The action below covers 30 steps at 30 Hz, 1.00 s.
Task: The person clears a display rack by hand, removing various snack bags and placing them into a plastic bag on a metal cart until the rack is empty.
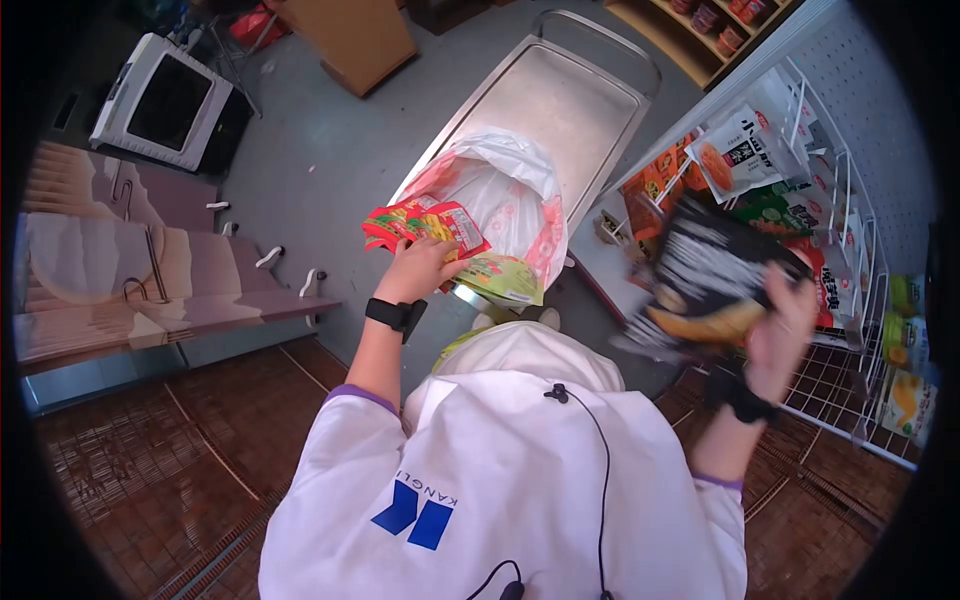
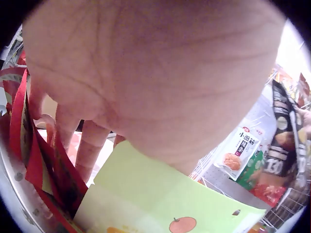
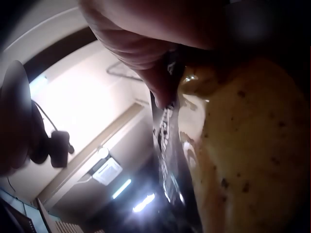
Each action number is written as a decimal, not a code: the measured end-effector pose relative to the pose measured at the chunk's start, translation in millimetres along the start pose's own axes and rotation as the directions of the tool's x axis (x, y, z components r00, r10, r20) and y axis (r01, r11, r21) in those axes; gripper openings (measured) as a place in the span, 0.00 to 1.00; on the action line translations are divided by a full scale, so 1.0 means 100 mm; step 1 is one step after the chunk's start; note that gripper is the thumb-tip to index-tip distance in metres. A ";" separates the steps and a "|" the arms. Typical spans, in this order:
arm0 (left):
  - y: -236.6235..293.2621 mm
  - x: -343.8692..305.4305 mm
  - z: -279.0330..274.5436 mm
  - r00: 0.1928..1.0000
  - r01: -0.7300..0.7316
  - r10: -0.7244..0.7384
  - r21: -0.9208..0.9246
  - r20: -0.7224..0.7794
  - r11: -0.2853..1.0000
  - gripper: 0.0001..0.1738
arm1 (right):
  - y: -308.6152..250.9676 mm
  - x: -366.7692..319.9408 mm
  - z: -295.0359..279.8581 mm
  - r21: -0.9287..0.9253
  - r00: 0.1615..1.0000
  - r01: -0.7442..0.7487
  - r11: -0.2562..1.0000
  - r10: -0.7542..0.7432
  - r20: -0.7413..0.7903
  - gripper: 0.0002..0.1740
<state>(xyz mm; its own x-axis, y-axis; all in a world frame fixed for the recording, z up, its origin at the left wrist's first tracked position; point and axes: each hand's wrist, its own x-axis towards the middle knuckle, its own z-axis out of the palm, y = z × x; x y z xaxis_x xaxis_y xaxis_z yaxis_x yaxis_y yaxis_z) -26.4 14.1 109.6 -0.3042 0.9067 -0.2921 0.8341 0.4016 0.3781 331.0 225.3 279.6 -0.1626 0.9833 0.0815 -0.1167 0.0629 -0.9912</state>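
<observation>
In the head view, my left hand holds red-and-yellow snack packets at the near rim of a white-and-pink plastic bag. A light-green packet lies against the palm side in the left wrist view, with the red packets beside the fingers. My right hand grips a black snack packet in front of the wire rack, blurred by motion. Close up in the right wrist view, the packet's yellow printed part fills the right side, the thumb and fingers at its edge.
The plastic bag sits on a metal flatbed cart with a rail handle. To the right, a white wire rack holds several hanging food packets, including a white one. A wooden shelf stands behind; a patterned bench is at left.
</observation>
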 end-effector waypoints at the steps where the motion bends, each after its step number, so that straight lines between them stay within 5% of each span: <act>1: -0.01 0.00 0.01 1.000 -0.008 0.008 -0.008 -0.004 1.000 0.27 | 0.18 0.00 0.33 0.061 0.996 -0.051 0.997 0.047 0.072 0.11; 5: -0.04 -0.02 0.03 0.999 -0.042 0.041 -0.020 -0.029 0.999 0.26 | 1.24 -0.07 1.44 0.043 0.938 -0.108 0.993 0.088 0.335 0.06; 8: -0.04 -0.04 0.03 0.998 -0.054 0.054 -0.002 -0.045 0.999 0.25 | 2.03 -0.26 1.62 0.075 0.868 -0.285 0.956 0.224 0.443 0.05; 10: -0.07 -0.05 0.05 0.997 -0.057 0.057 0.009 -0.047 0.998 0.25 | 2.30 -0.41 1.60 -0.113 0.745 -0.462 0.879 0.455 0.487 0.05; 11: -0.10 -0.06 0.10 0.993 -0.077 0.078 0.013 -0.087 0.997 0.25 | 2.34 -0.45 1.54 -0.113 0.743 -0.464 0.879 0.455 0.490 0.05; 13: -0.09 -0.06 0.06 0.987 -0.097 0.099 0.018 -0.127 0.995 0.25 | 2.33 -0.52 1.40 -0.422 0.570 -0.219 0.880 0.467 0.676 0.06; 15: -0.05 -0.04 -0.03 0.995 -0.019 0.011 0.081 0.097 0.997 0.26 | 2.40 -0.57 1.31 -0.426 0.514 -0.143 0.893 0.435 0.740 0.06; 19: 0.08 -0.06 -0.10 0.996 -0.054 0.054 0.008 -0.076 0.999 0.32 | 2.48 -0.64 1.26 -0.372 0.531 -0.052 0.927 0.342 0.775 0.07; 21: 0.18 0.04 -0.14 0.935 -0.308 0.283 -0.094 -0.212 0.947 0.39 | 2.46 -0.65 1.31 -0.410 0.500 -0.036 0.912 0.371 0.782 0.09; 24: 0.19 0.27 0.00 0.916 -0.397 0.391 -0.064 -0.089 0.916 0.35 | 2.47 -0.68 1.30 -0.381 0.467 0.132 0.915 0.282 0.838 0.18; 27: 0.22 0.36 0.03 0.934 -0.284 0.302 -0.116 0.189 0.952 0.32 | 2.32 -0.67 1.21 -0.335 0.432 0.212 0.918 0.219 0.875 0.32; 30: 0.19 0.39 0.09 0.938 -0.307 0.315 -0.075 0.143 0.949 0.30 | 1.97 -0.51 0.92 -0.400 0.446 0.271 0.875 0.255 0.858 0.41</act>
<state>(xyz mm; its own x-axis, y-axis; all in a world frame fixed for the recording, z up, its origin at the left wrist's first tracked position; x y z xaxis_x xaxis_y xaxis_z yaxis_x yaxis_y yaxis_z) -18.3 55.6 97.4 0.0426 0.9589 -0.2804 0.8502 0.1126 0.5142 226.1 172.2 89.8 -0.9430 0.3078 -0.1264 0.2461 0.3898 -0.8874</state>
